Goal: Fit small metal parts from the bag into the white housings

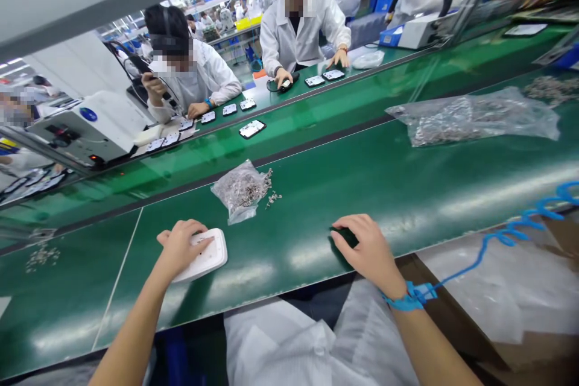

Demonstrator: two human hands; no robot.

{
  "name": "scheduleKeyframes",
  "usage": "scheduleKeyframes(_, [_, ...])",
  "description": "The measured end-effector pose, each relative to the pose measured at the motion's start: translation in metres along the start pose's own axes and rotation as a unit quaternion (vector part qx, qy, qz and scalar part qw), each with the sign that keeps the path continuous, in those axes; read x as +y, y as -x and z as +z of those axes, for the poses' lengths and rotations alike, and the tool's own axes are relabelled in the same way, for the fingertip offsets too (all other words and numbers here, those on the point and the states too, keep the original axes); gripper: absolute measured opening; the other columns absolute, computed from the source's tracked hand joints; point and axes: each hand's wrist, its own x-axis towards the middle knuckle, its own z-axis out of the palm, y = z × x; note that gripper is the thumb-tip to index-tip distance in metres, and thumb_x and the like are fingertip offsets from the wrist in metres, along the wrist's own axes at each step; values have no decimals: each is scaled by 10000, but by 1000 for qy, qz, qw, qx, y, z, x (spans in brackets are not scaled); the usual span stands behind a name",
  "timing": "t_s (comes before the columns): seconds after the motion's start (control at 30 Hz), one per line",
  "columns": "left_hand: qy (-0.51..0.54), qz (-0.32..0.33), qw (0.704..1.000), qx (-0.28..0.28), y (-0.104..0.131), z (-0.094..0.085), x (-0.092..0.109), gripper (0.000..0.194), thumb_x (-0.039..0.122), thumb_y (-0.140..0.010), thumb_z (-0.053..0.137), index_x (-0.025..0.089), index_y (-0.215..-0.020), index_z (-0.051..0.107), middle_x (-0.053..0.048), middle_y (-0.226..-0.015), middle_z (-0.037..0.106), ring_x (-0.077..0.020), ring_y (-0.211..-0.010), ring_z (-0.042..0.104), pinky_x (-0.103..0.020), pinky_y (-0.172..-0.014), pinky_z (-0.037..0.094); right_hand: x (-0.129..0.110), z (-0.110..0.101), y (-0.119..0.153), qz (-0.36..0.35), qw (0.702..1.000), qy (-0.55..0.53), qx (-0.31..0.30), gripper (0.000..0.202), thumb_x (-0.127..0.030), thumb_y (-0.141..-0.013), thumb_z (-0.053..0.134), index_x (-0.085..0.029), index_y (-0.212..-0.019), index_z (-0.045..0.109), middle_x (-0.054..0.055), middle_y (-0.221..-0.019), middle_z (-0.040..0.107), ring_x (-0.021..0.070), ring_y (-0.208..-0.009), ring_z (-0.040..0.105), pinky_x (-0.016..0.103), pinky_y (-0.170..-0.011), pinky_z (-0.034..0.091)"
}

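A white rounded plastic housing (pixel 215 253) is gripped by my left hand (pixel 181 247), thumb across its top face and fingers over the far edge. It is tilted slightly above the green work surface (pixel 289 253). To the right, my right hand (pixel 368 247) hovers low over the same surface with thumb and forefinger tips brought together. Whether something tiny sits in that pinch cannot be made out. A blue wrist strap (pixel 409 298) circles my right wrist. Beyond my left hand lies an open clear bag of small metal parts (pixel 244 187), with several loose parts (pixel 274 198) spilled beside it.
A larger clear bag of metal parts (pixel 474 117) lies at the back right. More loose parts (pixel 43 258) are at far left. A blue coiled cord (pixel 511 226) runs from my strap to the right. Across the green belt (pixel 307 108), two people handle white-and-black device panels (pixel 252 128).
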Motion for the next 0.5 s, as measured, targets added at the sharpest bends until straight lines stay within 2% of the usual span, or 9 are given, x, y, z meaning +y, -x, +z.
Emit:
scheduleKeyframes(0.23, [18,32,999,19,0,5,-3,302,486,-884,591,228,-928,741,-90,-1132,756,-317,-1123,586,-453,-909,343,-1,1,-1,-3,1000,15,7,89,-311,-959,616,-237,-932,657,71,-958,728,294,-963,629,480,-855,502])
scheduleKeyframes(0.5, [9,23,999,45,0,8,-41,316,514,-853,593,224,-896,709,-94,-1077,746,-323,-1120,569,-445,-976,392,-3,1,0,-7,1000,26,8,91,-299,-960,610,-231,-931,662,74,-952,729,291,-957,625,478,-852,501])
